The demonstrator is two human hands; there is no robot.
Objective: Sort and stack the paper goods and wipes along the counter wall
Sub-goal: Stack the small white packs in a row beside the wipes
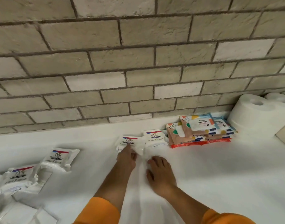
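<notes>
Pinching the near edge of a Dove wipes pack (130,141), the left hand (126,157) holds it near the back edge of the surface (219,167), beside a second Dove pack (154,136) (colourful wipes stack (201,131) just right); the right hand (160,173) rests flat, fingers relaxed.

**Wipes and rolls along the wall**

On the table (219,175), the central Dove pack (130,142) lies at 12 o'clock. A second Dove pack (154,137) sits just beside it at 1 o'clock. The wet-wipe stack (201,131) stands at 2 o'clock by the brick wall (138,62), with the paper towel rolls (254,113) just beyond. The loose Dove packs (59,158) lie well apart at 9 o'clock.
</notes>
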